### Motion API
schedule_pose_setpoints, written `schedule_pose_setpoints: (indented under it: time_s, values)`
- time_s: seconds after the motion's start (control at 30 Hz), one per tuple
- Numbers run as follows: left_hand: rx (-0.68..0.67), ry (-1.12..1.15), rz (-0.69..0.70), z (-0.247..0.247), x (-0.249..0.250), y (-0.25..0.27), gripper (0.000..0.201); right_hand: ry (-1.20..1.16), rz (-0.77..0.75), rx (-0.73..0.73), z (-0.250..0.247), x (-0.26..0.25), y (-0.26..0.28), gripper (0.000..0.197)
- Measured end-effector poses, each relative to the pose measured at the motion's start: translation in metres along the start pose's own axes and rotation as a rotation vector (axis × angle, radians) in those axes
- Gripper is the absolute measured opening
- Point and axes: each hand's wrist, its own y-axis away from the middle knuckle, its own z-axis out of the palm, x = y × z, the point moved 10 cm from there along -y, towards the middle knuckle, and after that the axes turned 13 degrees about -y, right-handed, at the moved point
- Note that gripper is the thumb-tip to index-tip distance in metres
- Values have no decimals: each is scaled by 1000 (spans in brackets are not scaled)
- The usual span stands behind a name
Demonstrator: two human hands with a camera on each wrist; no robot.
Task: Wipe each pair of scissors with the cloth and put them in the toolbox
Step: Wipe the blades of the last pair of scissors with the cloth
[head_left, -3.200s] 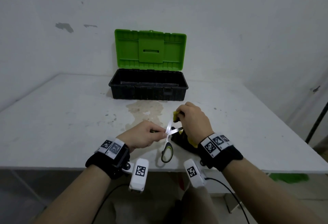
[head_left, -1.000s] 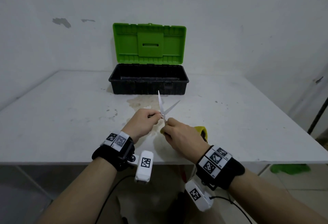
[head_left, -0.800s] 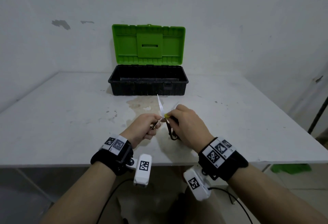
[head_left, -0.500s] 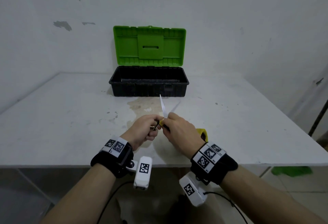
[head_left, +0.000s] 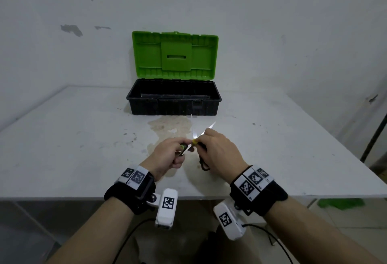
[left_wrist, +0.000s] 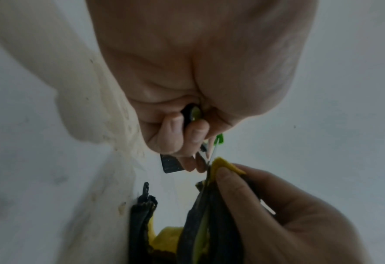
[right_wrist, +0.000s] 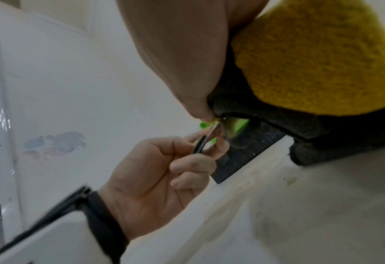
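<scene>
My left hand [head_left: 169, 154] grips the black-and-green handle [left_wrist: 192, 114] of a pair of scissors [head_left: 193, 132], held above the table with both silver blades spread apart and pointing away from me. My right hand [head_left: 217, 150] holds a yellow-and-black cloth [right_wrist: 311, 59] and pinches it onto a blade near the pivot; a yellow corner [head_left: 194, 142] shows between the hands. Most of the cloth hangs under the right palm. The toolbox [head_left: 173, 98], black with a green lid [head_left: 174, 54] standing open, sits behind the hands. Its inside looks dark; I see nothing in it.
The white table [head_left: 62, 138] has a brownish stain [head_left: 167, 125] just in front of the toolbox. Its front edge runs right under my wrists. A white wall stands close behind the toolbox. Something green lies on the floor [head_left: 341, 203] at the right.
The scissors went from lying handle-toward-me to being held blades up and away. Over the last second the right hand has slid the cloth back and forth along the blades.
</scene>
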Motion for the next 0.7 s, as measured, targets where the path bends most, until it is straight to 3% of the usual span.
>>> schedule_pose_setpoints:
  time_s: [0.13, 0.33, 0.47, 0.57, 0.7]
  values:
    - [17, 1, 18, 1, 6, 0, 42, -76, 123, 141, -18, 28, -3, 20]
    - [16, 95, 88, 1, 12, 2, 36, -226, 109, 184, -16, 27, -4, 17]
    - [-17, 150, 25, 4, 4, -4, 55, -292, 138, 192, -13, 30, -3, 16]
    - [-36, 133, 45, 7, 4, -7, 32, -343, 127, 165, -11, 27, -2, 15]
    - [-76, 97, 66, 11, 1, -10, 24, -380, 130, 146, -9, 23, 0, 15]
